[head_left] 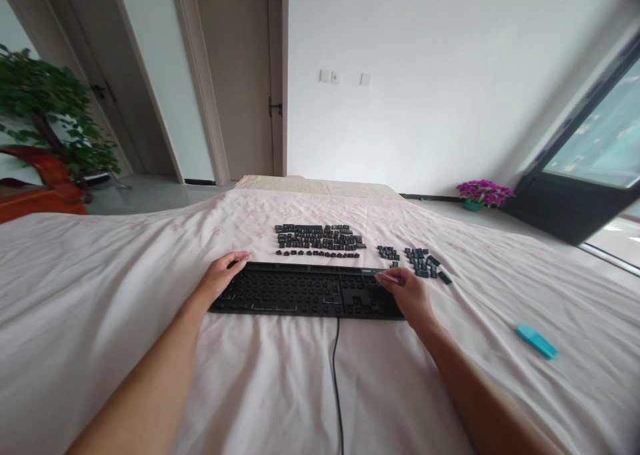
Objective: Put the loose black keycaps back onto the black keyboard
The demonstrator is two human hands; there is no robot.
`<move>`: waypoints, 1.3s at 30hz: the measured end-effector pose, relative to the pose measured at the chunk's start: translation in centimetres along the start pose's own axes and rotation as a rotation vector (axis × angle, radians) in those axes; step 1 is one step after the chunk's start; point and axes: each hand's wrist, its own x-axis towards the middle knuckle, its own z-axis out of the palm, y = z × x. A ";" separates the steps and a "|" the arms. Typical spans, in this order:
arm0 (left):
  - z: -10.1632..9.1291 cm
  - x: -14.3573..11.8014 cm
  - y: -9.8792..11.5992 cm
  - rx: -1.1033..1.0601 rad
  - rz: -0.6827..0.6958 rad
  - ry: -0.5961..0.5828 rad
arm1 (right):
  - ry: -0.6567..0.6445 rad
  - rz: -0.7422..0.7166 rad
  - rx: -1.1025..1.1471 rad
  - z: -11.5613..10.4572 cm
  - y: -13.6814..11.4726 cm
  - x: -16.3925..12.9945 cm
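A black keyboard (285, 291) with its keycaps off lies across the bedsheet in front of me, bare switch rows and slots showing. My left hand (224, 275) is closed on its far left corner, thumb and fingers at the edge. At the right end, my right hand (407, 291) grips the keyboard with bent fingers near the far edge and covers that corner. A black cable (336, 375) runs from the near edge towards me. Beyond the keyboard lie rows of loose black keycaps (315, 238), and a smaller group of keycaps (423, 263) is scattered to the right.
A turquoise plastic piece (537, 341) lies on the wrinkled pale sheet (500, 295) at the right. Past the bed are a white wall, doors (235, 75), a leafy plant (45, 108), an orange-brown wooden chair (45, 181) and a pot of purple flowers (484, 192).
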 end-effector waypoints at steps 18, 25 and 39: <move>0.1 -0.6 0.1 -0.105 0.045 0.146 | 0.013 -0.016 -0.010 0.6 0.0 -0.1; 0.1 -0.6 0.3 -0.095 0.007 0.159 | 0.087 -0.141 -0.140 1.2 0.0 -0.5; 0.2 -0.3 0.1 -0.106 0.010 0.189 | -0.345 -0.551 0.009 8.4 -10.9 -2.5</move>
